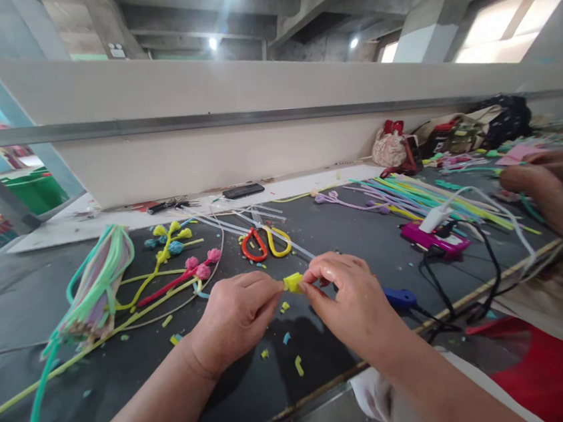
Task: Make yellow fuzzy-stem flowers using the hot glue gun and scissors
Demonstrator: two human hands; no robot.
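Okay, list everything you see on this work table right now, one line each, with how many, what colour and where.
Mat: one, dark grey, covers the table.
Strip bundle: one, pastel green and pink, left.
Budded stems: several, with yellow, blue and pink buds, left of centre.
Orange loop: one, centre.
Yellow loop: one, beside the orange loop.
Long strips: many, green, yellow and purple, right of centre.
Magenta tool: one, right.
Blue tool: one, front right.
Cables: several, black, right.
Phone: one, black, far ledge.
Scraps: many, yellow and blue, front centre.
Co-worker's hand: one, far right, blurred.
Yellow piece: one, centre.
Left hand: grip shut on the yellow piece.
Right hand: likewise.
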